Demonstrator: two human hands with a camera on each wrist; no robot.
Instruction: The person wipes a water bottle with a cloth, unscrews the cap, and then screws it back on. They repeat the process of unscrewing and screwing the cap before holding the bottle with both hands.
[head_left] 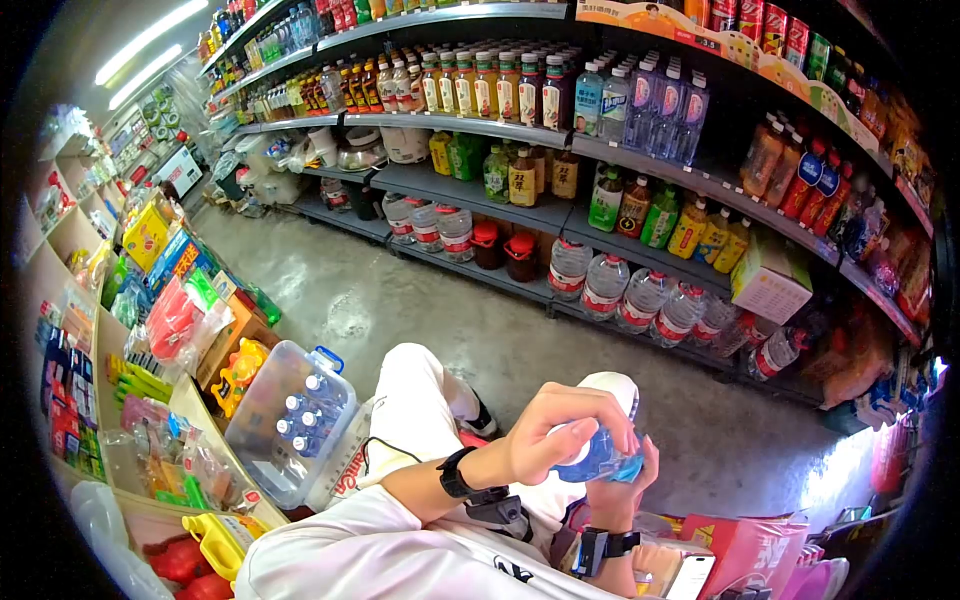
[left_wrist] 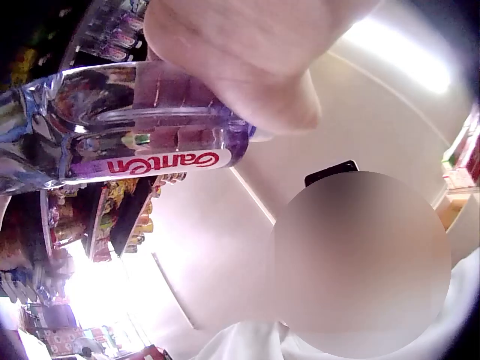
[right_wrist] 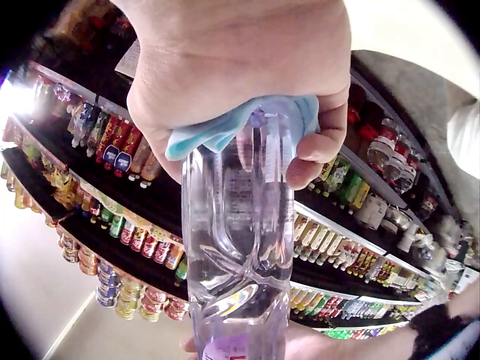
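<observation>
A clear bottle (head_left: 600, 456) with a purple "Ganten" label lies across between both hands over the lap. My left hand (head_left: 560, 430) curls round its white-capped end; in the left wrist view this hand (left_wrist: 240, 60) covers most of the cap. At the other end my right hand (head_left: 612, 503) grips the bottle through a light blue cloth (head_left: 627, 468). The right wrist view shows the cloth (right_wrist: 217, 133) bunched against the bottle (right_wrist: 238, 247) under the right hand (right_wrist: 240, 60), its fingertips bent round the side.
A clear plastic bin (head_left: 265, 455) with several small bottles (head_left: 313, 408) stands to the left, beside shelves of packaged goods. Across the grey floor (head_left: 340, 290) runs a long shelf rack (head_left: 480, 195) of drinks. A phone (head_left: 692, 575) lies at lower right, near red packages (head_left: 750, 550).
</observation>
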